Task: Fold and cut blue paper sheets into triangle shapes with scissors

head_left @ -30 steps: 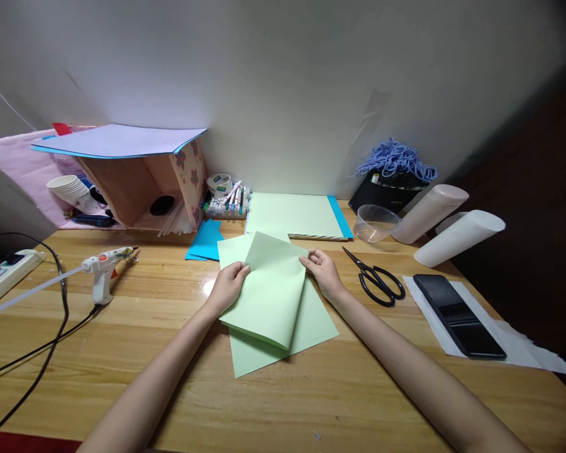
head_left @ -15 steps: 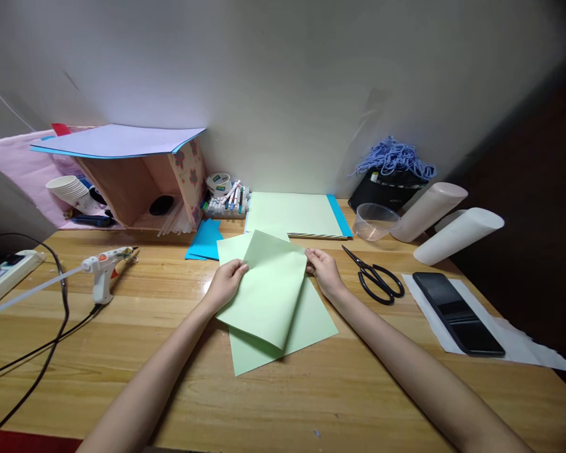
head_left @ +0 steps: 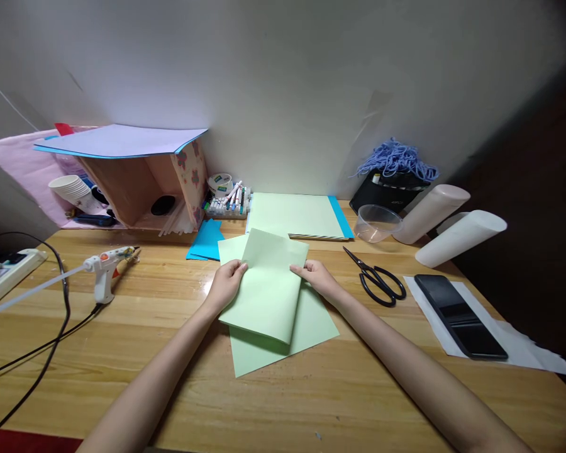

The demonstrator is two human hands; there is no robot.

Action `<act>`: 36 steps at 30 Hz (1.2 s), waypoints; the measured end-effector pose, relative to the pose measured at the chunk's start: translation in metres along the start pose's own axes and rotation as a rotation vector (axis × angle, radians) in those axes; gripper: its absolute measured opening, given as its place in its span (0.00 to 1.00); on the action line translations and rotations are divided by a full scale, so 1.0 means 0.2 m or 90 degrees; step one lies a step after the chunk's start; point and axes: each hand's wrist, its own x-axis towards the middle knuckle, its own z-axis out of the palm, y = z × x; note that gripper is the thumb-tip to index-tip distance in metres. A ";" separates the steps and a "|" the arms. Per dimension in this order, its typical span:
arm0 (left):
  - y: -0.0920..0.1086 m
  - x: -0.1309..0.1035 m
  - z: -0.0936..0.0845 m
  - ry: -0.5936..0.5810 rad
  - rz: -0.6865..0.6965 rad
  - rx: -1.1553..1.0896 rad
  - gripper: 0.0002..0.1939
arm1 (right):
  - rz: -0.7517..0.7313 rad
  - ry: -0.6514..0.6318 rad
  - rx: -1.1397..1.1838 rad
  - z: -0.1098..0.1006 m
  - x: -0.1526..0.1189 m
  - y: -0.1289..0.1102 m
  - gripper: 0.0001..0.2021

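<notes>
A folded sheet of light green paper [head_left: 264, 289] is held between my two hands, its fold toward the right. My left hand [head_left: 227, 283] pinches the left edge, thumb on top. On the right edge, the thumb of my right hand [head_left: 315, 277] lies over the paper with the other fingers behind it. Beneath, a second green sheet [head_left: 318, 324] lies flat on the wooden table, partly covered. Blue paper pieces [head_left: 206, 240] lie behind my left hand, and black-handled scissors [head_left: 377, 280] rest to the right of my right hand.
A stack of green paper [head_left: 295, 214] lies at the back by the wall. Left stand an open box [head_left: 136, 182] and a glue gun [head_left: 106, 270] with its cable. To the right are a clear plastic bowl [head_left: 378, 223], white rolls [head_left: 460, 239] and a phone [head_left: 460, 314].
My right hand has shifted slightly left and down, its thumb now over the paper. The held sheet has turned a little and its right side lies flatter. My left hand stays on the left edge.
</notes>
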 end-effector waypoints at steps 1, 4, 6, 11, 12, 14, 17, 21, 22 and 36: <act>0.00 0.00 0.00 -0.001 -0.009 -0.012 0.16 | -0.002 0.018 -0.008 0.00 0.00 0.01 0.20; 0.00 -0.01 0.00 -0.040 -0.066 -0.063 0.18 | -0.016 0.054 -0.014 -0.01 0.02 0.02 0.21; 0.02 -0.01 -0.01 -0.094 -0.125 -0.089 0.20 | -0.012 0.048 0.016 -0.02 0.03 0.03 0.21; 0.07 -0.03 -0.06 -0.252 -0.238 -0.129 0.23 | 0.007 0.031 0.063 -0.02 0.03 0.04 0.20; 0.07 -0.03 -0.07 -0.267 -0.243 -0.139 0.23 | 0.005 0.037 0.055 -0.02 0.03 0.04 0.20; 0.07 -0.03 -0.08 -0.269 -0.245 -0.146 0.22 | 0.001 0.043 0.039 -0.03 0.03 0.05 0.20; 0.06 -0.03 -0.07 -0.256 -0.252 -0.139 0.22 | -0.006 0.047 0.036 -0.03 0.03 0.05 0.20; 0.04 -0.02 -0.06 -0.231 -0.261 -0.146 0.21 | -0.012 0.030 0.042 -0.02 0.02 0.01 0.19; 0.03 -0.02 -0.06 -0.216 -0.260 -0.150 0.21 | -0.003 0.010 0.044 -0.02 0.01 -0.01 0.19; 0.01 -0.01 -0.07 -0.169 -0.242 -0.165 0.22 | 0.059 -0.090 0.073 0.01 -0.01 0.00 0.18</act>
